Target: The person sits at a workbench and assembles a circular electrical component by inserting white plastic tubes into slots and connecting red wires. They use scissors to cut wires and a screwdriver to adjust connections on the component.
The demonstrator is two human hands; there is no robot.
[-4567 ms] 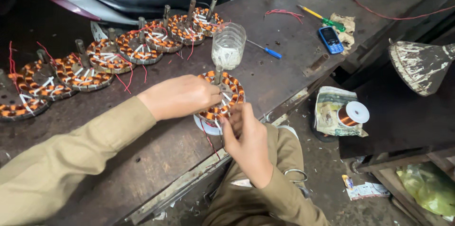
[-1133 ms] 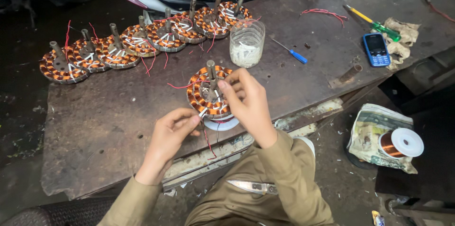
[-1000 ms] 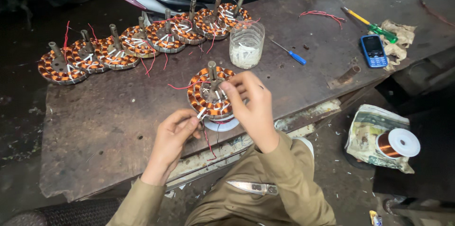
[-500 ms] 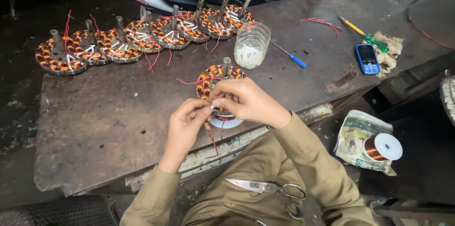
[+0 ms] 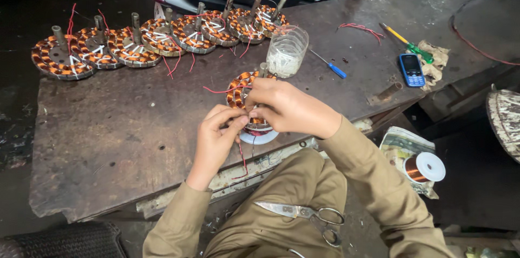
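Note:
A round copper-wound stator (image 5: pixel 242 89) with a steel shaft sits near the front edge of the worn workbench (image 5: pixel 119 144). My right hand (image 5: pixel 287 109) lies over its near side, fingers curled on the windings. My left hand (image 5: pixel 216 136) is beside it, fingertips pinched on a thin red wire (image 5: pixel 242 158) that hangs down from the stator toward my lap. A white spool (image 5: pixel 259 138) lies under the stator at the bench edge.
Several more wound stators (image 5: pixel 157 38) line the back of the bench. A clear jar (image 5: pixel 286 52), blue screwdriver (image 5: pixel 327 66), green-yellow screwdriver (image 5: pixel 403 41) and blue phone (image 5: pixel 411 69) lie to the right. Scissors (image 5: pixel 303 213) rest on my lap. A copper wire spool (image 5: pixel 425 167) sits below right.
My left hand left the top of the stator and came to its near side, closing on the red wire. My right hand moved up onto the stator. The view shifted.

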